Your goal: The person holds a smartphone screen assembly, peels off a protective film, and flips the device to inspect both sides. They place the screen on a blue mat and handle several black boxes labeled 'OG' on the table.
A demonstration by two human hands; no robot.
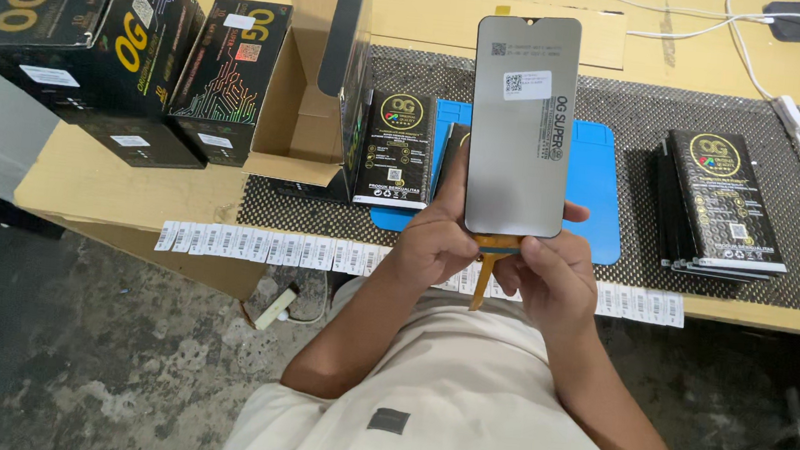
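In the head view, both hands hold a phone screen [522, 125] upright above the bench [133, 187], its grey face toward the camera. The left hand [432, 242] grips the lower left edge, its fingers clamped on the screen with the thumb on the front. The right hand [550, 272] holds the lower right corner, fingers closed on the screen's bottom edge and the orange flex cable [488, 262] that hangs from it. A white sticker [526, 84] sits near the top of the screen.

Behind the screen a blue mat [596, 184] lies on a dark woven mat [623, 105]. A slim black box [396, 149] stands just left of the screen, leaning against an open cardboard carton [300, 100]. Three large black boxes [127, 37] stand at the bench's left end. To the right, well apart from the hands, lies a stack of slim black boxes [720, 205]. A row of white barcode labels [263, 245] is stuck along the bench's front edge. White cables [795, 115] run across the far right.
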